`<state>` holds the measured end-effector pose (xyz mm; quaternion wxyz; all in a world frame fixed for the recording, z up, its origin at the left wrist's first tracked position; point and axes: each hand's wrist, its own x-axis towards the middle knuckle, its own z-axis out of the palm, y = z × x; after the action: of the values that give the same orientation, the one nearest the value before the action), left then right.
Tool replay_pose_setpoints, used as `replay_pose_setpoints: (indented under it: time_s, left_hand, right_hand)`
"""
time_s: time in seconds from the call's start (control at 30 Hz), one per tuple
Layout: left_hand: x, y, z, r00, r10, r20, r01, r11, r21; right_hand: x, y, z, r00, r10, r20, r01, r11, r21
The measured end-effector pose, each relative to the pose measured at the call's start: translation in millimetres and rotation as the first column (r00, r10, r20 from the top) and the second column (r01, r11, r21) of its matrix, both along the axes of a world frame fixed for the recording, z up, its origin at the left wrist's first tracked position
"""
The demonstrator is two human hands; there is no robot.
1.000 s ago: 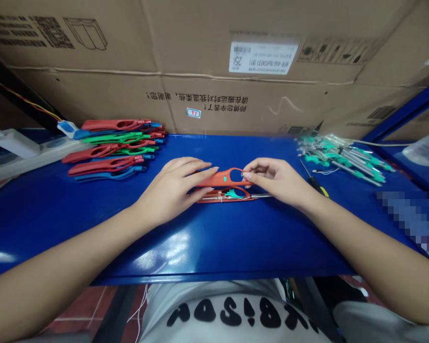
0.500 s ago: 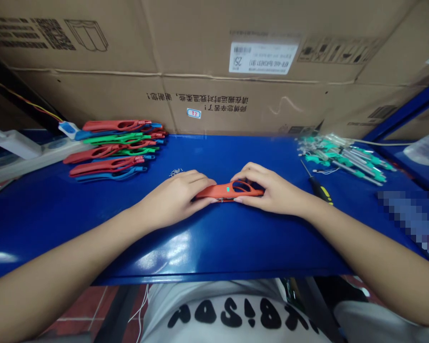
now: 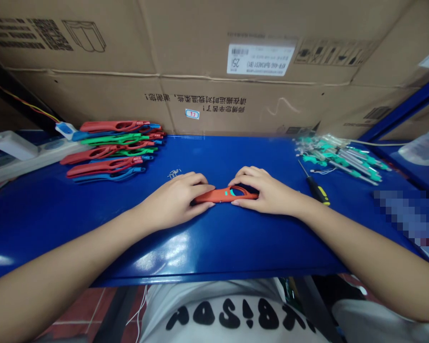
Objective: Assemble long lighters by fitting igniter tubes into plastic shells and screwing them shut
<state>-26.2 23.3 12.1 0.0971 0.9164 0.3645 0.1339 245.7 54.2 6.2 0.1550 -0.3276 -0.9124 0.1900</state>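
Observation:
An orange-red lighter casing (image 3: 219,195) lies lengthwise between my hands at the middle of the blue table. My left hand (image 3: 178,195) grips its wider end, with the thumb along the near side and the fingers over the far side. The narrower end, beside the oval finger loop, is in my right hand (image 3: 262,189), pinched between thumb and fingers. Teal-green bits show at a small slot and inside the loop, like a trigger. A small pile of thin pale metal pieces (image 3: 174,173) lies just beyond my left hand.
Red, green and blue lighter casings (image 3: 107,166) are stacked at the left, beside a white power strip (image 3: 53,155). Metal rods with teal parts (image 3: 346,157) heap at the right. A black-yellow screwdriver (image 3: 317,189) lies near my right forearm. A cardboard box (image 3: 200,57) stands behind.
The gap along the casing's near side has closed, so the two halves now sit together. More teal-green shows in the loop. Both hands keep their hold.

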Motion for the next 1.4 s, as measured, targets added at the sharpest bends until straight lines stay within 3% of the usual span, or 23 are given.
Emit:
replay_pose_setpoints:
  time_s: [0.2, 0.53, 0.77, 1.07, 1.3, 1.4]
  left_hand:
    - [-1.9, -0.1, 3.5, 0.999, 0.025, 0.045, -0.023, 0.999, -0.049]
    - [-3.3, 0.1, 10.2, 0.998, 0.056, -0.004, -0.056, 0.998, -0.041]
    - [-3.2, 0.2, 7.1, 0.997, 0.079, -0.024, -0.081, 0.994, -0.077]
    - [2.4, -5.6, -1.9, 0.993, 0.041, -0.114, -0.027, 0.992, 0.120]
    - [4.8, -6.1, -2.4, 1.000, 0.012, 0.010, -0.012, 1.000, 0.006]
    - [6.2, -6.4, -2.5, 1.000, 0.006, 0.029, -0.007, 1.000, 0.026]
  right_hand:
    - [-1.4, -1.2, -2.8, 1.000, 0.003, -0.030, -0.003, 1.000, 0.010]
    - [-4.4, -2.8, -2.6, 0.999, -0.002, -0.033, 0.003, 0.999, 0.034]
    - [-5.2, -3.5, -1.6, 0.999, -0.012, 0.043, 0.009, 0.997, 0.071]
    - [-4.1, -3.9, 3.6, 0.967, 0.036, 0.254, -0.113, 0.949, 0.295]
    - [-0.6, -8.3, 11.3, 0.965, 0.078, 0.251, -0.168, 0.918, 0.358]
    - [0.4, -10.3, 13.9, 0.969, 0.065, 0.238, -0.147, 0.926, 0.346]
